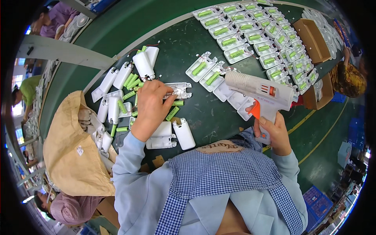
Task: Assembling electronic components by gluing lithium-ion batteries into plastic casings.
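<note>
My right hand (279,132) is wrapped round the handle of a white hot glue gun (254,85) with an orange trigger, its body pointing left above the table. With bent fingers and thumb, my left hand (150,105) grips the left end of an open white plastic shell (181,90); what lies under the fingertips is hidden. Green battery cells (172,113) lie loose beside that hand. Between the two hands, a row of open shells runs toward me, and the far ones hold a green battery (212,78) with wires.
Many battery-filled shells (236,53) stand in rows at the far right, near cardboard boxes (312,41). White casings (144,65) pile up at the left, beside a beige cloth-covered container (70,145). A metal post (70,51) crosses the far left. Other people work around the table.
</note>
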A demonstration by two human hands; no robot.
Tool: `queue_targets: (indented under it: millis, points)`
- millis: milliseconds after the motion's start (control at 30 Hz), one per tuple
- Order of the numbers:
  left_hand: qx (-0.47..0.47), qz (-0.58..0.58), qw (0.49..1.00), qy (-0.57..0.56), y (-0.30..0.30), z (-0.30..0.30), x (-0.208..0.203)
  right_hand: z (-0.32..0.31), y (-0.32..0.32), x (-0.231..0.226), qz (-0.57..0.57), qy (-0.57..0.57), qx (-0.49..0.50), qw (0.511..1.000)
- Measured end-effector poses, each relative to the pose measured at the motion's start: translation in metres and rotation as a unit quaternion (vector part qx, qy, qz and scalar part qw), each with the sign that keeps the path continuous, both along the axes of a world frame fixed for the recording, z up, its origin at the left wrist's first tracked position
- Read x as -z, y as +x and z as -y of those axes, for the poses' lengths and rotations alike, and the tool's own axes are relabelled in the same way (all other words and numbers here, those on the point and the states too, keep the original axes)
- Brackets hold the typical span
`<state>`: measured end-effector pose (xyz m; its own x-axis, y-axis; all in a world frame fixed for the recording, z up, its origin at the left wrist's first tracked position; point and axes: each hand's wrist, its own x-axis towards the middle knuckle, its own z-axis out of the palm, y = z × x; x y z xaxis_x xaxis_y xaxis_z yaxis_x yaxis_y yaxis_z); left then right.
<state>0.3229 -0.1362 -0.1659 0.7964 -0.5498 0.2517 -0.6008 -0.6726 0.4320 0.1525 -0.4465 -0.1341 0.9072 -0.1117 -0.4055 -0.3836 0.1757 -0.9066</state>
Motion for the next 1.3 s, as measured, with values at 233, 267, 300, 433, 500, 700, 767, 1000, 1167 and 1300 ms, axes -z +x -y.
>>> queue_targets:
  millis: [233,267,300,433,500,700,767,1000,1167,1300]
  points:
    - [0.005,-0.02,0.999,-0.049,0.004,0.0,-0.001,0.006,-0.017,-0.004,0.007,0.012,0.005,1.0]
    - [0.009,-0.009,0.998,-0.06,0.005,0.003,-0.001,0.008,-0.02,-0.005,-0.001,0.008,0.003,1.0]
    - [0.005,-0.017,0.999,-0.03,0.005,0.004,-0.006,0.009,-0.022,-0.005,-0.003,0.006,0.006,1.0]
    - [0.013,-0.04,0.999,-0.031,0.004,0.009,-0.009,0.014,-0.026,-0.005,-0.023,-0.005,-0.011,1.0]
    - [0.016,-0.045,0.998,-0.036,0.004,0.007,-0.007,0.014,-0.027,-0.006,-0.024,0.003,-0.037,0.999]
    - [0.048,-0.158,0.981,-0.101,-0.003,-0.002,-0.011,0.02,-0.031,-0.006,-0.053,-0.002,-0.05,0.997]
    - [0.025,-0.273,0.952,-0.135,-0.008,-0.003,-0.016,0.016,-0.03,-0.007,-0.046,-0.012,-0.036,0.998]
    - [-0.042,-0.457,0.872,-0.169,-0.027,0.001,-0.014,0.017,-0.029,-0.005,-0.048,-0.017,-0.041,0.998]
    - [-0.016,-0.299,0.945,-0.13,-0.03,0.007,-0.014,0.018,-0.03,-0.003,-0.044,0.0,-0.043,0.998]
    - [0.001,-0.219,0.972,-0.087,-0.027,0.015,-0.01,0.02,-0.032,0.002,-0.035,-0.032,-0.039,0.998]
